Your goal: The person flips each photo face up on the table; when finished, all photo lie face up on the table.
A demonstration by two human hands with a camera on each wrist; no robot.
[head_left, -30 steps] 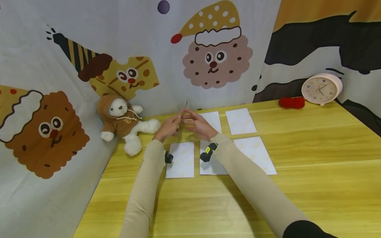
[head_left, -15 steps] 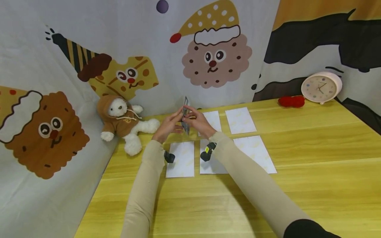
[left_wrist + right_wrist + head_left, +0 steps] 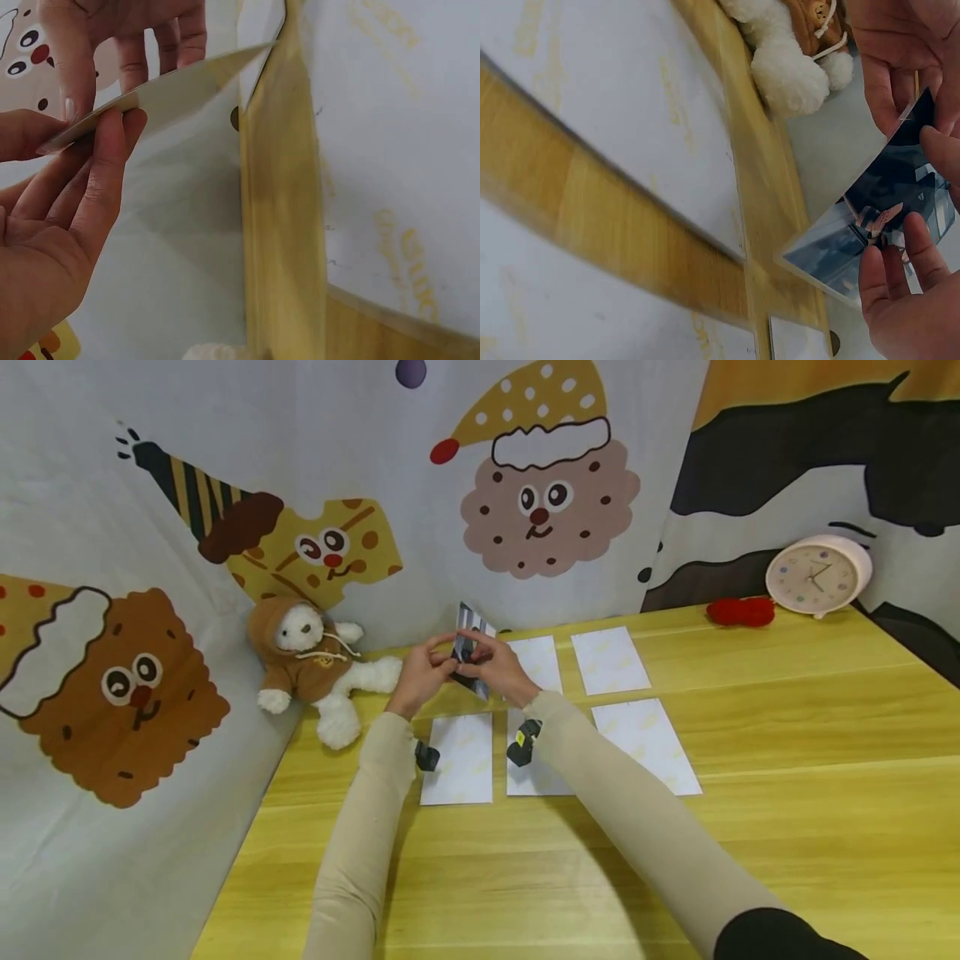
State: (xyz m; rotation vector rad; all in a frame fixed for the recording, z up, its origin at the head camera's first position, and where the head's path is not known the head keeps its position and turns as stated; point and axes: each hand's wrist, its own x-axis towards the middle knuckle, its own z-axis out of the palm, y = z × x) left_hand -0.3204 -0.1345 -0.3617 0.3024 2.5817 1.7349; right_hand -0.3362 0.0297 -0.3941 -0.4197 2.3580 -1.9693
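Both hands hold one printed photo (image 3: 480,683) upright over the back of the table, in front of the wall cloth. My left hand (image 3: 422,677) pinches its left edge between thumb and fingers. From the other side, my right hand (image 3: 507,673) grips it with thumb and fingertips. In the right wrist view the photo (image 3: 832,251) shows a dark bluish glossy picture with a pale border, partly covered by fingers. The left wrist view catches the photo (image 3: 184,90) nearly edge-on, its pale side showing. Several white sheets with faint yellow lettering, such as one sheet (image 3: 456,762), lie below the hands.
A plush bear (image 3: 311,664) in a brown hoodie sits at the back left against the wall cloth (image 3: 420,560). At the back right stand a pink alarm clock (image 3: 817,577) and a red soft object (image 3: 741,612). Another white sheet (image 3: 611,662) lies near the rear edge.
The photo was nearly edge-on to the head camera and has turned so that its dark picture side shows more. Both hands have stayed in about the same place, with fingers shifting on it.
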